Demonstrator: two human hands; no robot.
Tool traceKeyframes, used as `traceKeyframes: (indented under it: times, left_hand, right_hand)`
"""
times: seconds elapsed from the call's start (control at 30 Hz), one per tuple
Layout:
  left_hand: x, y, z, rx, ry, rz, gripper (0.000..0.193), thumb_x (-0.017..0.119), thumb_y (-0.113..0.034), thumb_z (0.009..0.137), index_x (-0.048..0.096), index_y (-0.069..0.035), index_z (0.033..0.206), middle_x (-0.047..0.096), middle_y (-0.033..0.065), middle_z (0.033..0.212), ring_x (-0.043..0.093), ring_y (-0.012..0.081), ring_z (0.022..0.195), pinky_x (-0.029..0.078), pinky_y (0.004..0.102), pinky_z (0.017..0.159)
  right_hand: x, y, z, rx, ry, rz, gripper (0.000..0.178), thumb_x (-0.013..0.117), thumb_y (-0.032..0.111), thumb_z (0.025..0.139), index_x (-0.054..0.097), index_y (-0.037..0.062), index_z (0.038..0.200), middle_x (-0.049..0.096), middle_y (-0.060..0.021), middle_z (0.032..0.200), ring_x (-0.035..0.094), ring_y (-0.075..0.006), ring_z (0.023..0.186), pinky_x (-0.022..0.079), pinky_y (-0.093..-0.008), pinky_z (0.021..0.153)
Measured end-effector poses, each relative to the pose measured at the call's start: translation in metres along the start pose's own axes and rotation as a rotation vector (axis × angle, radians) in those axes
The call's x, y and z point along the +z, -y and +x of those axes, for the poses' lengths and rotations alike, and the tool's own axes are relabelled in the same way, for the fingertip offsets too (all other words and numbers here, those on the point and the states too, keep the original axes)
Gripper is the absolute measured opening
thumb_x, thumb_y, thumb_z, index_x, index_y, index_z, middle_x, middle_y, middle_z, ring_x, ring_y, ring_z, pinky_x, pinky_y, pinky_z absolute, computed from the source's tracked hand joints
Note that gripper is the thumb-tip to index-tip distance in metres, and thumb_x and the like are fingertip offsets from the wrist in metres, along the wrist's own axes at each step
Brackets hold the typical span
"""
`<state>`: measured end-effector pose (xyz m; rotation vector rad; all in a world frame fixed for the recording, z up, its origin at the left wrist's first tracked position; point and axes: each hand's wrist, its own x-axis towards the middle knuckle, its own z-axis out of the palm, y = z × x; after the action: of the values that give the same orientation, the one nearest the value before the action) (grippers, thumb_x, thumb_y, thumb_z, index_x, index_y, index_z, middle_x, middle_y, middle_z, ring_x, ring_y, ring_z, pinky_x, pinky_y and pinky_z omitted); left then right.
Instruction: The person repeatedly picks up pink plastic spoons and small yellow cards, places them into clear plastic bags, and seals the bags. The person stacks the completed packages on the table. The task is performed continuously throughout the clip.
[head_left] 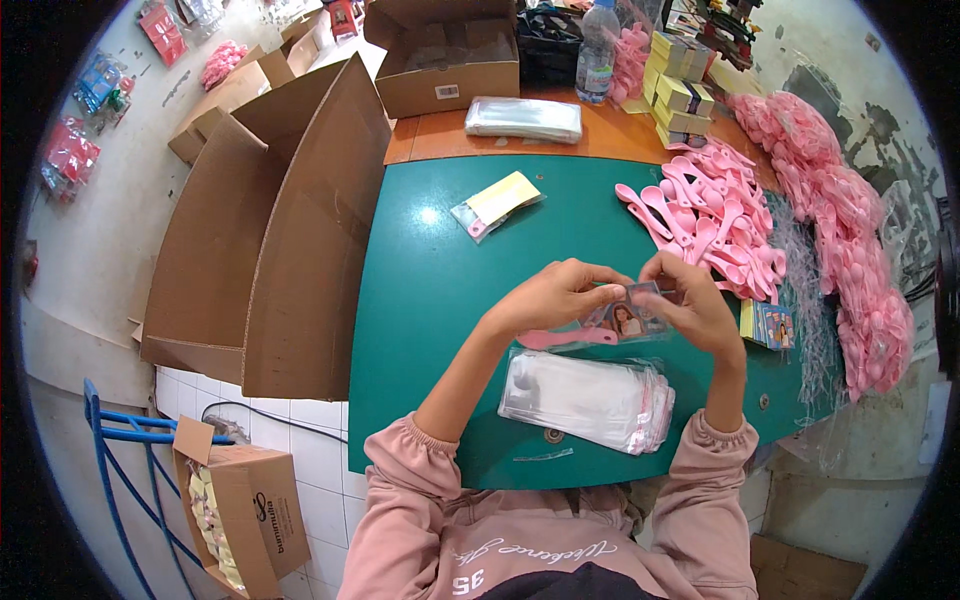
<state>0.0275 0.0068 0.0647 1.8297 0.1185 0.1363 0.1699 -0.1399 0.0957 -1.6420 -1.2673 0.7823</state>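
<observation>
Between my two hands is a small clear plastic bag [648, 334] with a printed picture card [626, 320] at its right end. A pink spoon [566, 339] lies at its left end, apparently inside the bag. My left hand [572, 292] pinches the bag's upper edge with thumb and forefinger. My right hand [698, 302] is closed on the bag's right end, its thumb over the card. Just below lies a stack of flat clear bags [585, 397]. Right of my right hand is a small pile of printed cards [768, 325].
Loose pink spoons [705, 215] heap at the right, beside bagged spoons [835, 220]. A packed bag with a yellow card [503, 200] lies farther back on the green table [430, 330]. More clear bags [523, 118] lie behind it. A large open carton [310, 240] stands left.
</observation>
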Motion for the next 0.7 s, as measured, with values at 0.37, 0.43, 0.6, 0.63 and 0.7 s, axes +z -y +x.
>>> traceKeyframes:
  times: [0.37, 0.43, 0.6, 0.63, 0.7]
  left_hand:
    - [0.004, 0.01, 0.001, -0.192, -0.086, 0.455, 0.05, 0.056, -0.041, 0.082, 0.052, -0.005, 0.116, 0.064, 0.0189, 0.079, 0.063, 0.0261, 0.069, 0.048, 0.0346, 0.063]
    - [-0.002, 0.009, 0.001, -0.239, -0.007, 0.421, 0.051, 0.057, -0.043, 0.08, 0.053, -0.005, 0.115, 0.064, 0.0184, 0.079, 0.063, 0.0255, 0.07, 0.048, 0.0341, 0.063]
    - [-0.034, 0.025, -0.007, -0.152, 0.13, 0.259, 0.051, 0.064, -0.039, 0.076, 0.054, -0.002, 0.111, 0.064, 0.016, 0.085, 0.063, 0.0218, 0.078, 0.049, 0.0312, 0.068]
    - [-0.038, 0.036, -0.009, -0.148, 0.133, 0.26, 0.051, 0.064, -0.039, 0.076, 0.054, -0.002, 0.111, 0.064, 0.016, 0.085, 0.063, 0.0218, 0.078, 0.049, 0.0312, 0.068]
    - [-0.043, 0.038, -0.012, -0.128, 0.117, -0.274, 0.038, 0.062, -0.02, 0.08, 0.05, -0.004, 0.112, 0.065, 0.0095, 0.088, 0.061, 0.0131, 0.077, 0.049, 0.0248, 0.066]
  right_hand:
    - [0.006, -0.022, 0.0, -0.329, 0.263, -0.397, 0.017, 0.057, 0.005, 0.075, 0.057, -0.004, 0.089, 0.059, -0.012, 0.087, 0.057, -0.0176, 0.075, 0.046, -0.0302, 0.064]
    - [0.005, -0.023, -0.002, -0.17, 0.215, -0.241, 0.016, 0.059, 0.005, 0.073, 0.056, -0.0038, 0.086, 0.059, -0.0098, 0.079, 0.056, -0.0155, 0.069, 0.045, -0.0289, 0.06]
    - [-0.002, -0.035, -0.002, 0.124, -0.06, 0.203, 0.017, 0.071, 0.009, 0.069, 0.055, 0.0025, 0.073, 0.056, 0.0003, 0.065, 0.051, -0.0062, 0.059, 0.04, -0.0212, 0.05]
    - [-0.004, -0.036, -0.002, 0.123, -0.064, 0.201, 0.017, 0.071, 0.009, 0.069, 0.055, 0.0025, 0.073, 0.056, 0.0003, 0.065, 0.051, -0.0062, 0.059, 0.04, -0.0212, 0.05]
    - [-0.009, -0.035, 0.0, 0.09, -0.051, 0.131, 0.019, 0.069, 0.011, 0.071, 0.052, 0.003, 0.07, 0.055, 0.0004, 0.065, 0.05, -0.0052, 0.06, 0.039, -0.0208, 0.051]
